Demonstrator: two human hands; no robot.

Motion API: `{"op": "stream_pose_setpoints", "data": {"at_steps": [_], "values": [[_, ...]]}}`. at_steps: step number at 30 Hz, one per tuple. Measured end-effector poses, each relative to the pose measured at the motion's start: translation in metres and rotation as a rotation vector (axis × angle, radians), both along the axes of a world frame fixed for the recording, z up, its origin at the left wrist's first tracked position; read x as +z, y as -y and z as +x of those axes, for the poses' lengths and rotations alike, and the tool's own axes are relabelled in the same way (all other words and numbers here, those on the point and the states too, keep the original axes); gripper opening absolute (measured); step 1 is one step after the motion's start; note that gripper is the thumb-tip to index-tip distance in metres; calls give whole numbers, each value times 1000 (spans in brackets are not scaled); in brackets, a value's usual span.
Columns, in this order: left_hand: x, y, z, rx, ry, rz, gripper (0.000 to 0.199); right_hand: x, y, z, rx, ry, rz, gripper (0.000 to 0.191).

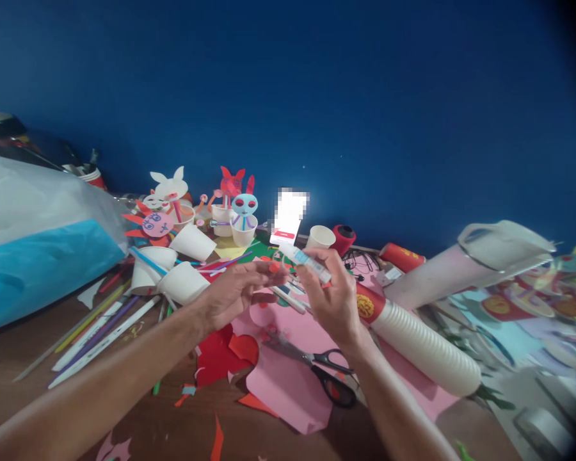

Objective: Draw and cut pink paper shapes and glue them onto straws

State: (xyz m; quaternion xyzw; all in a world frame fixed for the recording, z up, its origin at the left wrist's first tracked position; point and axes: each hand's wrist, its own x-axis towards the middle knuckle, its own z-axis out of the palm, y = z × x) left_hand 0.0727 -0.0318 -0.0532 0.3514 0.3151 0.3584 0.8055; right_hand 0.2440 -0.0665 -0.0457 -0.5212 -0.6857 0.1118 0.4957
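My right hand (333, 291) is wrapped round a small white glue bottle (312, 264) with a blue label, its tip pointing up and left. Beside it, my left hand (242, 288) pinches a small orange-red paper piece (273, 267) close to the bottle's tip. Beneath both hands lie pink paper (292, 384) and black-handled scissors (333, 378). Red paper shapes (221, 355) rest below my left hand.
Paper cups with animal faces (244, 221) stand at the back, near a bright phone (288, 214). Pens (96, 339) and a blue-white bag (43, 256) lie left. A cup stack (427, 346) and a white pitcher (451, 269) are right.
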Motion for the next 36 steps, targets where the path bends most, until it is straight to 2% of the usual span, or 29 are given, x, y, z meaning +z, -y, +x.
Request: {"op": "stream_pose_setpoints", "data": {"at_steps": [2,5,11,15,18,23,27,29,33,36], "values": [[0,-2,-2,17,-14,4,18,-2,-6,3,18,-162,-100,18],[-1,-8,-6,92,-5,-13,16,-9,-17,7,120,-391,-241,20],[3,-10,-9,238,-3,16,12,-24,-28,0,353,-742,-375,31],[2,-1,0,142,-16,58,18,-29,-23,-11,391,-831,-528,30],[-1,5,5,72,-8,63,22,-33,-20,-18,371,-849,-547,30],[-6,7,6,111,-66,62,24,-38,-17,-24,347,-764,-506,30],[-10,3,4,114,-70,129,25,-35,-19,-16,433,-629,-530,26],[-10,1,2,128,-40,164,25,-30,-22,-5,454,-505,-562,20],[-6,-2,0,106,13,175,31,-20,-25,20,362,-238,-544,14],[-5,-3,0,119,17,154,27,-15,-16,31,423,16,-546,13]]}}
